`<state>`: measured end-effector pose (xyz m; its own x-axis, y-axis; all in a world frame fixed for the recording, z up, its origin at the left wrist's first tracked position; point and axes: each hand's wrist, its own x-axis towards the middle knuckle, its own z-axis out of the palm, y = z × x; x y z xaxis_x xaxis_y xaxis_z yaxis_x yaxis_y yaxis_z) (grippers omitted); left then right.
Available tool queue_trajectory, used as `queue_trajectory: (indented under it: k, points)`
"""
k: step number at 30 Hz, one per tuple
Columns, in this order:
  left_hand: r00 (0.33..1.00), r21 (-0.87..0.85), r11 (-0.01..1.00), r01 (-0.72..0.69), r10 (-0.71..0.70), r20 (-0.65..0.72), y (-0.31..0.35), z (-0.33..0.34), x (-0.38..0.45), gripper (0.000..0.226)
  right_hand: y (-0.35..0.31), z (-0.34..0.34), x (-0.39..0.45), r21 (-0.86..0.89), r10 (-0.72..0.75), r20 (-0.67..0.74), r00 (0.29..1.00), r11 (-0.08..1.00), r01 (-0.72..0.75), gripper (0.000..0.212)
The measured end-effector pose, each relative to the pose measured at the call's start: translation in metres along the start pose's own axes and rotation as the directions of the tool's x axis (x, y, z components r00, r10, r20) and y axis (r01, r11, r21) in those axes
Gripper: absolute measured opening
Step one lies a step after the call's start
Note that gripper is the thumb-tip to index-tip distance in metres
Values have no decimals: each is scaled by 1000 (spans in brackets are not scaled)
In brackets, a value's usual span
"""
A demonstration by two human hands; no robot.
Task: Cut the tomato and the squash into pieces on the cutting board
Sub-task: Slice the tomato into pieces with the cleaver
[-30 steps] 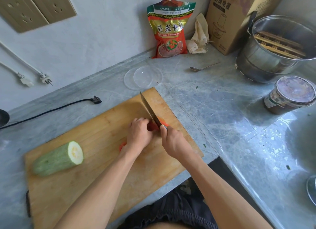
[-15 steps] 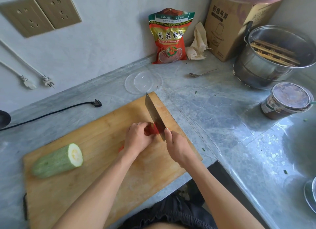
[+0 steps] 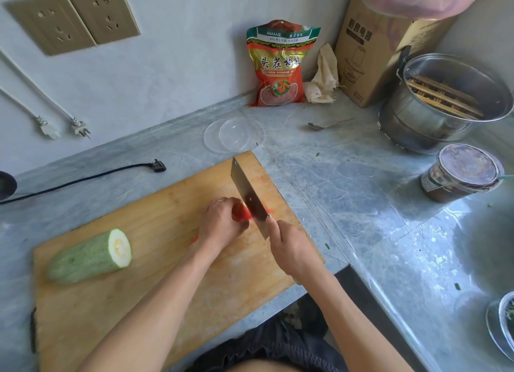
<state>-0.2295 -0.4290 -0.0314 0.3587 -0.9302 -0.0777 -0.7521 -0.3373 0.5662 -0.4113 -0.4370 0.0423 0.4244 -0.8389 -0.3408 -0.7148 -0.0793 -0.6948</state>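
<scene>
Left hand (image 3: 222,223) curled over tomato (image 3: 241,212) on cutting board (image 3: 155,263); right hand (image 3: 292,250) grips cleaver (image 3: 249,196). Far red pouch (image 3: 279,65) reads "LYCIUM CHINESE".

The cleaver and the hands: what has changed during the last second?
The cleaver, low in the tomato a second ago, has risen and shows its broad side. The right hand still grips its handle; the left hand still holds the tomato. The squash has not moved on the cutting board.
</scene>
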Motion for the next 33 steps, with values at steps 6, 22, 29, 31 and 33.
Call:
queue_trajectory:
  k: [6, 22, 29, 31, 33]
  points:
    - [999, 25, 999, -34, 33, 16, -3, 1, 1, 13, -6, -2, -4, -19, -6, 18, 1000, 1000, 7, 43]
    - [997, 78, 994, -70, 73, -37, -1, 8, 3, 9, -9, 6, 2, -87, 71, 49, 996, 994, -67, 45]
    - [997, 83, 994, -66, 70, -40, -2, 10, 4, 4, -11, 3, 1, -103, 23, 29, 999, 995, -20, 45]
    - [996, 71, 995, -72, 75, -46, -1, 9, 3, 3, -13, -3, -5, -107, 6, 46, 999, 994, -1, 41]
    - [996, 75, 995, -61, 65, -52, 2, 8, 1, 5, -15, -7, -5, -115, 15, 55, 998, 993, -9, 40]
